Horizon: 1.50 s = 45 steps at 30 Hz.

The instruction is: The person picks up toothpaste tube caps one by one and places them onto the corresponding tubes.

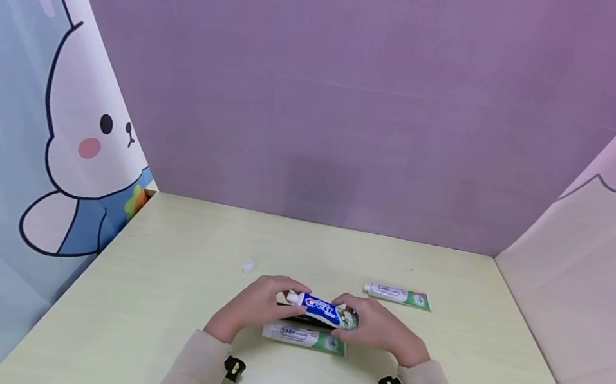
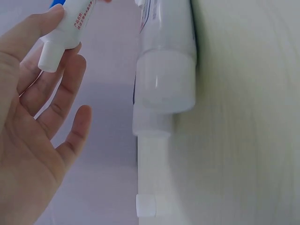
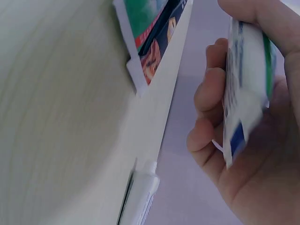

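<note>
Left curtain [image 1: 96, 158], white rabbit print on blue, sits at 10 o'clock from the held tube. Small white cap [image 1: 248, 266] lies loose on the pale table [image 1: 138, 325], also around 10 o'clock, just past the left hand [image 1: 264, 303]. That hand pinches the cap end of the Crest toothpaste tube [image 1: 322, 309] between thumb and fingers; other fingers loosely bent, per left wrist view. Black wrist mount [image 1: 234, 368] below it at the beige cuff. White-and-green toothpaste tube [image 1: 303, 337] flat on the table at 6 o'clock, capped end to 9. Black toothpaste tube [image 1: 303, 319] just beyond it, mostly hidden by the Crest one. Crest is held up over those two, between both hands, nozzle toward 9–10 o'clock, logo upside down in head view. Purple backdrop [image 1: 333, 91] at 12. Right hand [image 1: 378, 324] has thumb and fingers curled round the Crest's tail end, gap filled by the tube. Second white-and-green tube [image 1: 397, 296] lies apart between 2 and 3 o'clock, nozzle toward 9. Right curtain [image 1: 615, 258], pinkish-white with dark outlines, further out, same bearing.
</note>
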Motion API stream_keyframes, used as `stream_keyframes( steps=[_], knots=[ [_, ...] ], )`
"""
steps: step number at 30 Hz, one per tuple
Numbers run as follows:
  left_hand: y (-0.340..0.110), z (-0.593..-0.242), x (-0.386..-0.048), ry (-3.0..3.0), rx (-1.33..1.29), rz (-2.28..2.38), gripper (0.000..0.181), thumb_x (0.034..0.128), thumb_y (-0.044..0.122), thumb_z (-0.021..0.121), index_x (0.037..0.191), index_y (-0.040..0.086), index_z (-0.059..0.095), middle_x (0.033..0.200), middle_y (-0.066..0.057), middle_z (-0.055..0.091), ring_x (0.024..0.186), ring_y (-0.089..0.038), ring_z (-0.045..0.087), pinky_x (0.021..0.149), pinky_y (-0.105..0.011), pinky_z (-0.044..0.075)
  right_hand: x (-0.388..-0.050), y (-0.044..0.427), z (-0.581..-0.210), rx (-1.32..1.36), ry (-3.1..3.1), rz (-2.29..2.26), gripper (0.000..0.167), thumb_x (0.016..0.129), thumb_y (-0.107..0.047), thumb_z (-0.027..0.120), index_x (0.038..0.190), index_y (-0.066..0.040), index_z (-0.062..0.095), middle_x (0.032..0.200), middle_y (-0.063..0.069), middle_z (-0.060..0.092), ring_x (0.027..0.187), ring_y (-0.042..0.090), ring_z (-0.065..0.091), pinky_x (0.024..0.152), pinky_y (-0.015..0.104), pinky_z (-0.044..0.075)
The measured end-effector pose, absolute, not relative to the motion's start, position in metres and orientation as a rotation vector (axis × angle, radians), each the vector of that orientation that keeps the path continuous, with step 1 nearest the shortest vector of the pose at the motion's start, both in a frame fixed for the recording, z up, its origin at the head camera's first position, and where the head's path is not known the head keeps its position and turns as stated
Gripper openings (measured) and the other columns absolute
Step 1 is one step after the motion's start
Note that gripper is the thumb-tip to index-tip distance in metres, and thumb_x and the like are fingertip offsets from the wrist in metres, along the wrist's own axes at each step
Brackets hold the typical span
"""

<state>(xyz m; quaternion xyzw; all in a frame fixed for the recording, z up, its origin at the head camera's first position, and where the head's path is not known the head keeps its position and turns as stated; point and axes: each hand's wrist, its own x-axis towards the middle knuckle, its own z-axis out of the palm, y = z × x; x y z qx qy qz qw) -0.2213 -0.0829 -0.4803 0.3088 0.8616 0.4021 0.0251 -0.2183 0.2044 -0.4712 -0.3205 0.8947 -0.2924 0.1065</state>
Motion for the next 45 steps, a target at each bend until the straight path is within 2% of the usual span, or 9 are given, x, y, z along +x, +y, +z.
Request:
stream_keyframes(
  steps=[8,16,22,27,32,36,40,43,45],
  knots=[
    [-0.091,-0.479,-0.227,2.703,0.943,1.244,0.039,0.0925,0.039,0.073,0.127,0.021,0.07,0.12,0.007,0.068,0.104,-0.009,0.061,0.093,-0.039,0.052,-0.22,0.215,-0.471,-0.906,2.691,-0.883,0.038,0.083,-0.023,0.079,0.115,-0.024,0.06,0.107,-0.009,0.062,0.092,0.011,0.057,0.079,0.033,0.05],
    [-0.095,-0.479,-0.231,2.709,0.882,1.279,0.04,0.091,0.029,0.077,0.129,0.019,0.068,0.127,0.003,0.066,0.112,-0.015,0.06,0.095,-0.044,0.051,-0.225,0.215,-0.479,-0.917,2.767,-0.95,0.038,0.081,-0.017,0.08,0.115,-0.016,0.062,0.113,-0.007,0.063,0.107,0.012,0.059,0.094,0.038,0.051],
    [-0.096,-0.484,-0.235,2.716,0.827,1.295,0.04,0.0914,0.028,0.076,0.13,0.02,0.068,0.129,0.003,0.065,0.111,-0.014,0.06,0.089,-0.037,0.052,-0.23,0.211,-0.483,-0.954,2.924,-0.823,0.042,0.079,-0.023,0.082,0.118,-0.018,0.065,0.114,-0.008,0.066,0.098,0.009,0.062,0.082,0.031,0.054],
    [-0.096,-0.489,-0.239,2.738,0.783,1.32,0.04,0.0921,0.028,0.075,0.13,0.016,0.068,0.129,-0.001,0.065,0.084,-0.011,0.057,0.077,-0.034,0.051,-0.235,0.205,-0.487,-1.01,3.091,-0.636,0.044,0.076,-0.03,0.084,0.116,-0.019,0.07,0.108,-0.008,0.07,0.088,0.011,0.062,0.072,0.03,0.051],
    [-0.097,-0.493,-0.24,2.733,0.711,1.35,0.041,0.0918,0.026,0.076,0.13,0.015,0.068,0.129,-0.004,0.065,0.06,-0.007,0.041,0.07,-0.032,0.049,-0.24,0.199,-0.491,-1.046,3.131,-0.558,0.043,0.074,-0.031,0.083,0.114,-0.016,0.073,0.105,-0.006,0.072,0.086,0.013,0.058,0.07,0.029,0.047],
    [-0.097,-0.495,-0.24,2.732,0.649,1.36,0.041,0.0916,0.025,0.076,0.13,0.014,0.068,0.13,-0.006,0.065,0.067,-0.01,0.049,0.073,-0.033,0.048,-0.244,0.196,-0.493,-1.05,3.113,-0.572,0.043,0.073,-0.028,0.083,0.113,-0.015,0.073,0.106,-0.005,0.072,0.086,0.013,0.058,0.071,0.029,0.048],
    [-0.098,-0.498,-0.24,2.731,0.622,1.358,0.042,0.0921,0.025,0.075,0.131,0.011,0.067,0.132,-0.008,0.064,0.095,-0.021,0.063,0.088,-0.041,0.05,-0.248,0.193,-0.493,-1.047,3.086,-0.564,0.043,0.074,-0.026,0.082,0.114,-0.013,0.073,0.11,-0.001,0.071,0.094,0.018,0.062,0.08,0.036,0.052],
    [-0.099,-0.501,-0.241,2.736,0.616,1.349,0.043,0.093,0.025,0.074,0.132,0.01,0.066,0.133,-0.008,0.063,0.121,-0.028,0.058,0.099,-0.048,0.048,-0.251,0.191,-0.495,-1.028,3.066,-0.544,0.042,0.076,-0.027,0.081,0.114,-0.013,0.073,0.112,0.0,0.07,0.101,0.021,0.063,0.087,0.04,0.053],
    [-0.098,-0.503,-0.241,2.74,0.608,1.331,0.044,0.0936,0.026,0.074,0.134,0.01,0.065,0.134,-0.007,0.063,0.127,-0.03,0.055,0.103,-0.049,0.045,-0.252,0.191,-0.496,-1.016,3.055,-0.54,0.041,0.076,-0.027,0.081,0.114,-0.014,0.073,0.112,0.0,0.07,0.102,0.02,0.063,0.089,0.04,0.053]
  ],
)
